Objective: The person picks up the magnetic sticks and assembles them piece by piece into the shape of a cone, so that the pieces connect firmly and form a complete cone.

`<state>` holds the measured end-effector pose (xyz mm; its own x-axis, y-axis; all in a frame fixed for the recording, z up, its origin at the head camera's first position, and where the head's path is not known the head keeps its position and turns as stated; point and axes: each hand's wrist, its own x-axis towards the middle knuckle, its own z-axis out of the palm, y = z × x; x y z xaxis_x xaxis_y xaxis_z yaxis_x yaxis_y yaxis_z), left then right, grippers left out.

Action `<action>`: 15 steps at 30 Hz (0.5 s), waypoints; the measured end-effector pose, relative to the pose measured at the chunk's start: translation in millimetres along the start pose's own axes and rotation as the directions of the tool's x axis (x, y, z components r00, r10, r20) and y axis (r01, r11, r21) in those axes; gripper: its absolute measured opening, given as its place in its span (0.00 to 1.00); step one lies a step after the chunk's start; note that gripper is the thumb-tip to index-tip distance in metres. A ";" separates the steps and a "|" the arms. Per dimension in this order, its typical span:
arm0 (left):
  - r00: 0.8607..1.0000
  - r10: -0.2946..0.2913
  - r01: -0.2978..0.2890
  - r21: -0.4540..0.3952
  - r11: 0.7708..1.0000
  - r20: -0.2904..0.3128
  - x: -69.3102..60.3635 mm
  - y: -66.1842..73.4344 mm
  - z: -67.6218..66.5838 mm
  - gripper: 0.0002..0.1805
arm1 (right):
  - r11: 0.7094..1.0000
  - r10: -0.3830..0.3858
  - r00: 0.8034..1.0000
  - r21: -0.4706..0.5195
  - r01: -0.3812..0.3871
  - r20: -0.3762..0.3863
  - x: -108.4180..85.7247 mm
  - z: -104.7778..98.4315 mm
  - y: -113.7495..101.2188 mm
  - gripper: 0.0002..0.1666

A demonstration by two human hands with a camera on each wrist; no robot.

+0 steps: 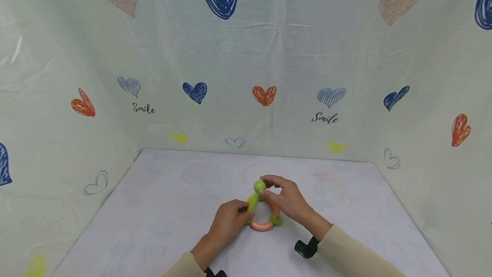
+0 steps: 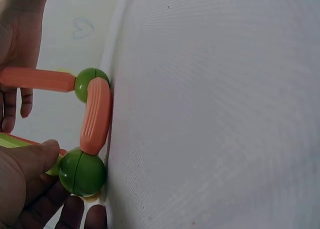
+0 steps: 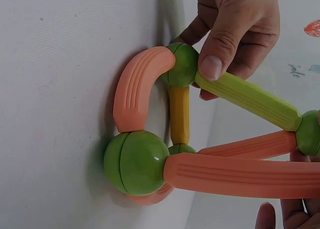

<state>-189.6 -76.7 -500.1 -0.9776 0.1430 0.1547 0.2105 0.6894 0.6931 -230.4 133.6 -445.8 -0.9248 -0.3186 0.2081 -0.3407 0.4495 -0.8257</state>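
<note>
A magnetic rod-and-ball toy stands on the table, its curved salmon rods and green balls forming a base. From the base, a yellow-green rod [image 3: 250, 101] and straight salmon rods [image 3: 245, 176] slope up to a green ball [image 1: 259, 186] at the top. My left hand [image 1: 228, 221] pinches the lower end of the yellow-green rod, close to a base ball [image 2: 82, 171]. At the peak my right hand [image 1: 286, 195] holds the top ball between thumb and fingers. A yellow rod [image 3: 179, 116] shows in the base; a curved salmon rod [image 1: 261, 226] faces me.
The white tabletop [image 1: 161, 217] spreads out around the toy. Pale sheeting with printed hearts [image 1: 264, 95] hangs behind and at both sides. A black wrist mount [image 1: 306, 249] is strapped by the right cuff.
</note>
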 end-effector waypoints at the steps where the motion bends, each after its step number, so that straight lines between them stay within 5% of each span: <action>1: 1.000 0.001 -0.001 0.002 1.000 -0.002 -0.1 0.0 0.1 0.15 | 1.000 -0.002 1.000 -0.001 0.002 -0.003 -0.1 0.3 0.2 0.23; 15: 1.000 -0.004 0.004 -0.003 1.000 -0.002 -0.3 -0.8 0.2 0.15 | 1.000 -0.014 0.999 0.007 0.015 -0.052 -0.5 4.8 1.2 0.18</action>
<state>-189.5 -77.2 -500.8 -0.9783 0.1388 0.1538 0.2069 0.6876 0.6960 -229.6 130.2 -449.4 -0.9273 -0.2813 0.2469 -0.3532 0.4392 -0.8260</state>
